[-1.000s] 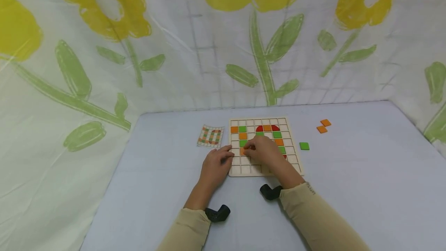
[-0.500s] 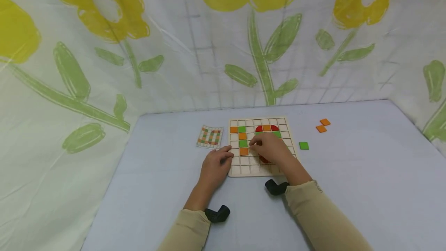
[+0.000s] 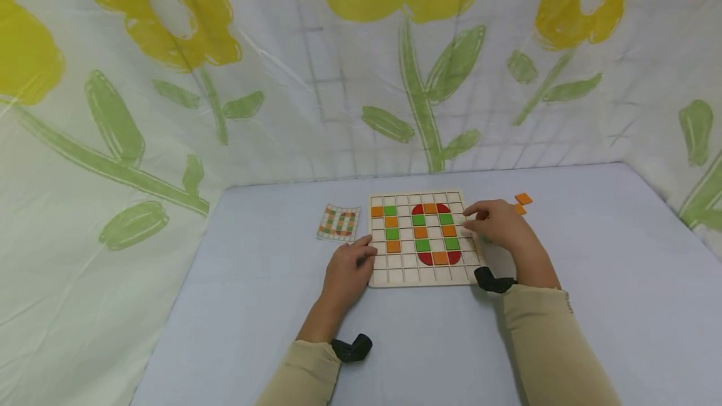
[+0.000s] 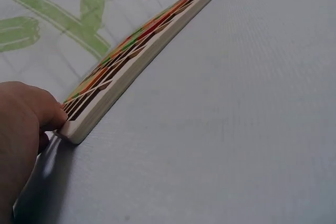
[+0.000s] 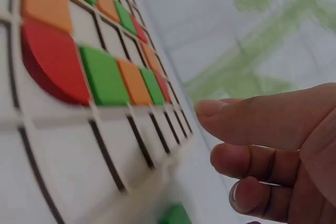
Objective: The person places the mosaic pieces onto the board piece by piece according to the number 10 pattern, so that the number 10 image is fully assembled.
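Observation:
A wooden grid board (image 3: 406, 276) lies on the table with square tiles set in it. Down its left side runs a short line of orange and green tiles (image 3: 392, 234); to the right, red, green and orange tiles form a rounded ring (image 3: 422, 245). My left hand (image 3: 345, 273) rests at the board's left edge, and the left wrist view shows its thumb (image 4: 50, 113) touching the near corner. Over the right edge is my right hand (image 3: 501, 225), fingers loosely bent, holding nothing. A loose green tile (image 5: 176, 214) is mostly hidden under it.
Two loose orange tiles (image 3: 523, 198) lie beyond my right hand, one partly covered by it. A small card with a printed tile pattern (image 3: 338, 223) sits left of the board. Behind the table hangs a white cloth (image 3: 271, 149) with yellow flowers.
My right hand has left the lowest orange tile of the left line and moved right across the board to its right edge. My left hand stays in place.

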### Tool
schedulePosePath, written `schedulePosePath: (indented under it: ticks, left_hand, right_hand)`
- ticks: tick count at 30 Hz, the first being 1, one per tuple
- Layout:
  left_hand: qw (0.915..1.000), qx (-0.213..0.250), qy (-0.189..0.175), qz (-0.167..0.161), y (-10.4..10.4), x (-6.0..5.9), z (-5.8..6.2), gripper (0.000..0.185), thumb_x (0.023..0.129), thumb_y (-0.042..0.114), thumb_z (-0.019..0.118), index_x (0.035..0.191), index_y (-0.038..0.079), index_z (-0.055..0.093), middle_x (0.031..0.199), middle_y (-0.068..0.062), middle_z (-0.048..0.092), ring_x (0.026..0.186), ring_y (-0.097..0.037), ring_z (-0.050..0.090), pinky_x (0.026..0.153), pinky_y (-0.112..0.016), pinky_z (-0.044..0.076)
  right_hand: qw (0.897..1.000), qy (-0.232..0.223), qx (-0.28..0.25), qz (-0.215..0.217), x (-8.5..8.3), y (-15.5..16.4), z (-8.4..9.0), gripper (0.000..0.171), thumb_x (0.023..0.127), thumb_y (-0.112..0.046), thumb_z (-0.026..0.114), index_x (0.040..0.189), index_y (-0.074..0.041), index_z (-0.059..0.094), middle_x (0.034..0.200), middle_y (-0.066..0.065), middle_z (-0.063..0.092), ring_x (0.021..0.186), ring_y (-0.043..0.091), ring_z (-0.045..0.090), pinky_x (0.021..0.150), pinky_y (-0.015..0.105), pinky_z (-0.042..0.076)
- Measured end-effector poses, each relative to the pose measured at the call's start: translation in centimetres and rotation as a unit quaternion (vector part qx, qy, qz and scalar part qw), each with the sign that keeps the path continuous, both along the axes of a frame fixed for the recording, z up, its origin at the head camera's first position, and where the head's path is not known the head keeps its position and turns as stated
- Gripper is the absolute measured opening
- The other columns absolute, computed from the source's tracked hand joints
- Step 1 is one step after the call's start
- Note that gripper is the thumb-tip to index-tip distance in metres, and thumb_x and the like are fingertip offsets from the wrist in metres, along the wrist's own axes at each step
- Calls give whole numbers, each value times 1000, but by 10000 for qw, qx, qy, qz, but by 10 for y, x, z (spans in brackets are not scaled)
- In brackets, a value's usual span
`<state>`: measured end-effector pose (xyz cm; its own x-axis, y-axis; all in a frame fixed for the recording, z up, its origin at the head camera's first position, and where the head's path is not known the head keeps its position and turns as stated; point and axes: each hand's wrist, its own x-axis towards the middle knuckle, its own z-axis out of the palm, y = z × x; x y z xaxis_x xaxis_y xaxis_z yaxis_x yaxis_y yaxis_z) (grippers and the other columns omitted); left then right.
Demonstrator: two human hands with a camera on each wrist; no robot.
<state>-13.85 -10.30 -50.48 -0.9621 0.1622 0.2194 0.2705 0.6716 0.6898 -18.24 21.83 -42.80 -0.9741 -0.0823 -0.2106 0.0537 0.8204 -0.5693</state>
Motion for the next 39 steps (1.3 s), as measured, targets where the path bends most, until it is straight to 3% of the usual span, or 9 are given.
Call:
schedulePosePath:
  ticks: [5,11,16,22,26,29,32,36,39]
  left_hand:
    - [9994,-339,-38,83,1,1,1,29,92,15,67,121,12,70,142,0,57,133,-22,52,111,-41,45]
    - [9994,-340,95,7,0,0,2,28,93,12,65,120,7,70,138,-3,60,131,-24,54,111,-40,44]
    - [9995,-297,99,-28,-1,-1,2,27,93,11,64,119,6,71,138,-3,60,131,-24,53,111,-41,45]
    - [9997,-215,62,11,-1,1,2,27,93,10,65,119,7,71,138,-2,60,132,-23,53,111,-42,45]
    - [9998,-168,79,14,-1,1,2,27,93,10,65,119,7,71,138,-2,61,132,-22,53,111,-41,44]
    - [9999,-146,38,11,-1,0,2,27,93,10,64,119,8,71,138,0,60,133,-22,52,111,-41,44]
    - [9999,-139,-36,14,-1,0,0,27,94,11,64,119,9,71,139,1,60,134,-21,51,112,-40,43]
    - [9999,-134,-100,17,-1,0,0,27,94,12,63,120,9,71,140,1,59,134,-20,50,113,-40,43]
    - [9998,-140,-123,32,-1,0,1,27,95,13,63,121,10,70,140,2,58,134,-20,50,113,-39,43]
  right_hand:
    - [9993,-226,248,-139,3,33,-1,45,91,-34,68,128,-8,63,112,19,61,93,30,56,69,34,49]
    - [9975,-591,356,-168,3,57,-8,52,84,-34,76,126,-5,64,112,21,59,97,31,53,76,37,48]
    - [9970,-721,193,-224,0,59,-15,44,84,-34,75,120,-8,69,118,21,63,103,32,53,83,42,48]
    - [9981,-567,199,-130,-3,49,-18,48,85,-32,74,127,-10,66,106,14,62,95,28,52,72,32,44]
    - [9983,-554,133,-91,-4,41,-19,42,84,-32,75,119,-8,70,100,10,64,92,26,52,71,31,43]
    - [9992,-392,40,-113,-4,37,-18,32,84,-28,75,106,-6,69,94,9,64,88,26,53,69,31,44]
    - [9989,59,-118,-441,-3,33,-16,24,86,-27,73,98,-8,64,93,9,62,84,25,53,66,29,44]
    - [9928,698,-536,-813,-2,20,-8,26,90,-31,70,103,-10,63,101,10,62,88,25,53,67,30,46]
    - [9928,732,-768,-560,-3,-1,-1,28,92,-31,69,112,-11,67,108,12,65,96,27,57,75,36,52]
